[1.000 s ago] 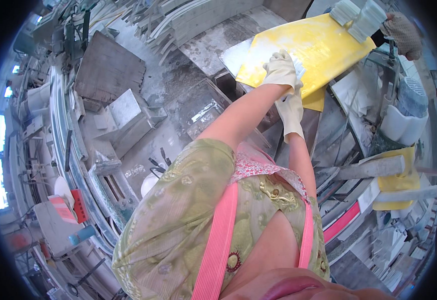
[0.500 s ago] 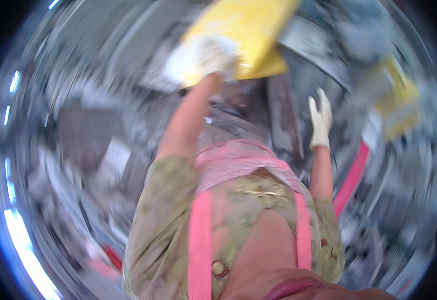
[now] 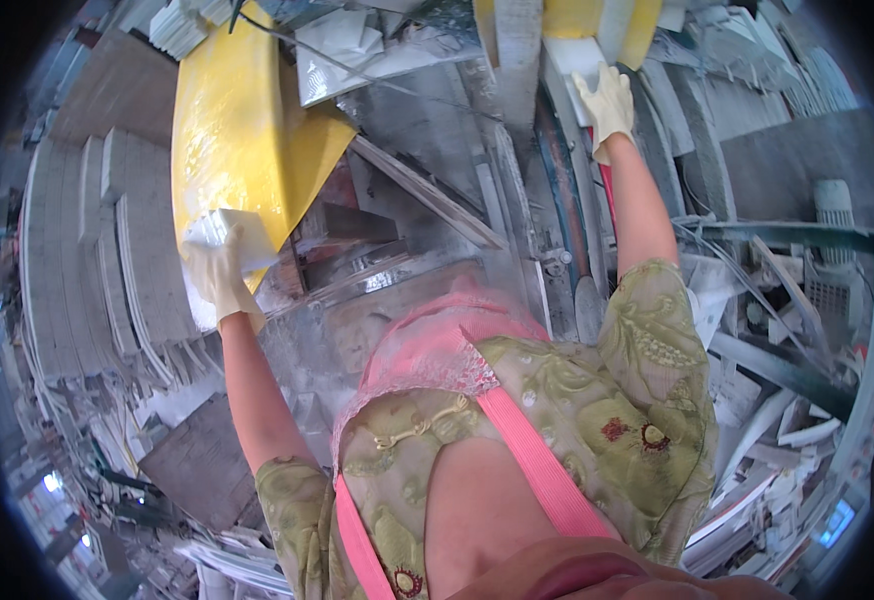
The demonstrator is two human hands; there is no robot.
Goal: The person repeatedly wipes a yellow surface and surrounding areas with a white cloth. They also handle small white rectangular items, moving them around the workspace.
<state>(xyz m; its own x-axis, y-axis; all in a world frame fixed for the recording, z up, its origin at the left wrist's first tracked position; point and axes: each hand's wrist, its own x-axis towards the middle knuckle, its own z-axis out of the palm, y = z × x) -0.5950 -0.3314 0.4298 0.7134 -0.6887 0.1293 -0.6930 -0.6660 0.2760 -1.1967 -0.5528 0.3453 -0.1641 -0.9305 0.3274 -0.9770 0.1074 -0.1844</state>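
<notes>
My left hand, in a pale rubber glove, grips a white block at its near side. The block rests at the lower end of a wet yellow sheet that slopes away at the left. Farther off at the right, my gloved right hand is on another white block, its fingers and thumb spread across the near right part. Whether that block is lifted or resting cannot be told. Behind it is a second yellow surface. The undersides of both blocks are hidden.
Stacked grey slabs stand at the left. A thin dark cable crosses above the machine. Between my arms lie a wooden strip and metal rails. A green metal frame and broken white offcuts are at the right.
My view has turned and cleared of blur. The left hand, on a white piece over the yellow sheet, now appears lower left. The right hand has gone from open and apart to the other white block.
</notes>
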